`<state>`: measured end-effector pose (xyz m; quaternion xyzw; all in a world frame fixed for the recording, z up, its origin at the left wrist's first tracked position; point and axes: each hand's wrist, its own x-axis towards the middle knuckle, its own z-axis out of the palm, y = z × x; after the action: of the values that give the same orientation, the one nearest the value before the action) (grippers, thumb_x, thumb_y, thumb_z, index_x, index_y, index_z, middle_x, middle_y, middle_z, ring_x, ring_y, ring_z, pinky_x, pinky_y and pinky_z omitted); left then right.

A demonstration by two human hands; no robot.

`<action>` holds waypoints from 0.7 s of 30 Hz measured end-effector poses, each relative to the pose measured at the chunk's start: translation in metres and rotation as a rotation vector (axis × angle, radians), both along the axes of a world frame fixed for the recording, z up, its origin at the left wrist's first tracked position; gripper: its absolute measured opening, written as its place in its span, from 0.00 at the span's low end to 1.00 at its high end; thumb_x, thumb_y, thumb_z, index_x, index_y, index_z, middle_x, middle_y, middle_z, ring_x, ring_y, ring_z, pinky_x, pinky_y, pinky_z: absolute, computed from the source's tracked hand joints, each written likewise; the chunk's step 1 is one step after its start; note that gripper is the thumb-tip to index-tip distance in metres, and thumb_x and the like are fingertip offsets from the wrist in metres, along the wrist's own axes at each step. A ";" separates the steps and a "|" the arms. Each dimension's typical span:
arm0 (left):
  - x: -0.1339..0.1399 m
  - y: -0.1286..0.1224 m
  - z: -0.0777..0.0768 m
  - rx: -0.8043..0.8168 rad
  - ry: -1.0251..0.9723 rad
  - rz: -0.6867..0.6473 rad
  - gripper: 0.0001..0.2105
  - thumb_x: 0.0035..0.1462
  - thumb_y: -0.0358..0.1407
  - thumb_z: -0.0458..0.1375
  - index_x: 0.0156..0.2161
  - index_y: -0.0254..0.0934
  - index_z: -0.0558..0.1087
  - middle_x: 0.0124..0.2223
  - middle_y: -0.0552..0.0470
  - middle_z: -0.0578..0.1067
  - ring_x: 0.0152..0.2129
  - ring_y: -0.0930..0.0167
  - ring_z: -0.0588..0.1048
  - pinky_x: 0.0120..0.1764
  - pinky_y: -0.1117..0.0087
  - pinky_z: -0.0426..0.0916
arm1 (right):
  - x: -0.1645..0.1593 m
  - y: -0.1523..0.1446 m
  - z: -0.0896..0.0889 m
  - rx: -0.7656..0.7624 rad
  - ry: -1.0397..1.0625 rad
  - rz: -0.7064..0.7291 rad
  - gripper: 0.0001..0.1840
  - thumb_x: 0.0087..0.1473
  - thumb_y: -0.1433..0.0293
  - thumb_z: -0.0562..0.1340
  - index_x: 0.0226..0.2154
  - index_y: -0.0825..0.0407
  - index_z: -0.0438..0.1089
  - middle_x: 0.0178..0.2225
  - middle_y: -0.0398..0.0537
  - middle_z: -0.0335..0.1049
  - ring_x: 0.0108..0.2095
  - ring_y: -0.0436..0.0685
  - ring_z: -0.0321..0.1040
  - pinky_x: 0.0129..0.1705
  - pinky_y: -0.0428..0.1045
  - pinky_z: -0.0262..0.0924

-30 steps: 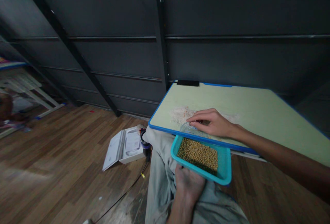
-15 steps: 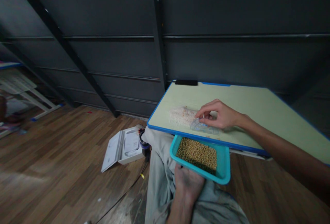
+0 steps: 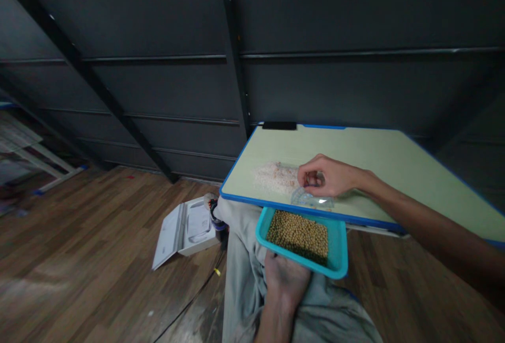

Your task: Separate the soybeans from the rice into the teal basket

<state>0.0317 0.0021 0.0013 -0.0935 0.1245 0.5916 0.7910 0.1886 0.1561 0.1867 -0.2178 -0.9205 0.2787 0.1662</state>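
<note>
My left hand (image 3: pixel 286 277) supports a turquoise plastic tray (image 3: pixel 338 248) from below, at the near edge of the table (image 3: pixel 363 148). Round tan beans, which look like soybeans (image 3: pixel 302 235), fill most of it. My right hand (image 3: pixel 325 175) is over the tabletop, thumb and fingertips pinched together; whatever they hold is too small or hidden to make out. Just under the fingers lies a clear plastic sheet or bag (image 3: pixel 310 200) with faint blue marks. Left of the fingers spreads a pile of white, rice-like grains (image 3: pixel 272 177) with some tan bits in it.
A black flat object (image 3: pixel 279 125) sits at the table's far left corner. On the wooden floor (image 3: pixel 106 238) stand an open white box (image 3: pixel 195 227) and a dark cable (image 3: pixel 189 303). A dark panelled wall (image 3: pixel 177 85) rises behind the table. Another table's white leg (image 3: pixel 59 177) shows far left.
The whole view has shifted slightly. My right fingers have curled closer together and dipped toward the grains and clear plastic. The left hand still holds the tray in about the same place.
</note>
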 end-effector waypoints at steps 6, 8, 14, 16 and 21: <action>-0.001 0.000 0.007 -0.044 -0.068 -0.022 0.22 0.64 0.36 0.49 0.60 0.38 0.74 0.64 0.41 0.73 0.61 0.57 0.71 0.64 0.50 0.63 | 0.001 0.000 -0.001 -0.057 -0.003 0.007 0.05 0.51 0.75 0.65 0.28 0.52 0.69 0.21 0.38 0.65 0.22 0.47 0.60 0.26 0.44 0.57; -0.001 0.000 0.006 -0.040 -0.060 -0.019 0.22 0.64 0.36 0.50 0.60 0.38 0.74 0.64 0.41 0.73 0.62 0.57 0.71 0.64 0.50 0.63 | 0.000 0.000 -0.001 -0.078 0.002 0.003 0.05 0.51 0.75 0.66 0.28 0.52 0.69 0.22 0.38 0.67 0.23 0.47 0.62 0.26 0.44 0.59; 0.000 0.000 -0.003 0.001 -0.013 -0.001 0.22 0.64 0.36 0.50 0.60 0.39 0.74 0.65 0.40 0.72 0.62 0.55 0.71 0.64 0.47 0.62 | -0.009 0.001 -0.010 -0.009 0.074 -0.032 0.06 0.58 0.71 0.66 0.39 0.53 0.78 0.31 0.46 0.78 0.28 0.50 0.69 0.32 0.47 0.64; 0.000 0.001 -0.004 0.013 -0.015 -0.007 0.22 0.64 0.36 0.50 0.60 0.40 0.74 0.65 0.41 0.72 0.62 0.55 0.70 0.64 0.47 0.62 | -0.013 0.002 -0.016 0.072 0.105 -0.046 0.08 0.60 0.70 0.65 0.41 0.52 0.79 0.35 0.48 0.80 0.31 0.51 0.72 0.36 0.48 0.65; 0.000 0.000 -0.003 0.028 -0.024 -0.007 0.22 0.64 0.36 0.50 0.61 0.41 0.73 0.66 0.41 0.71 0.62 0.56 0.70 0.64 0.46 0.62 | -0.015 0.007 -0.023 0.238 0.124 -0.082 0.12 0.65 0.69 0.61 0.47 0.50 0.79 0.42 0.50 0.80 0.40 0.54 0.75 0.46 0.51 0.66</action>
<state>0.0321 0.0026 -0.0019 -0.0890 0.1069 0.5892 0.7959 0.1735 0.1632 0.1637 -0.2163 -0.9254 0.1733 0.2587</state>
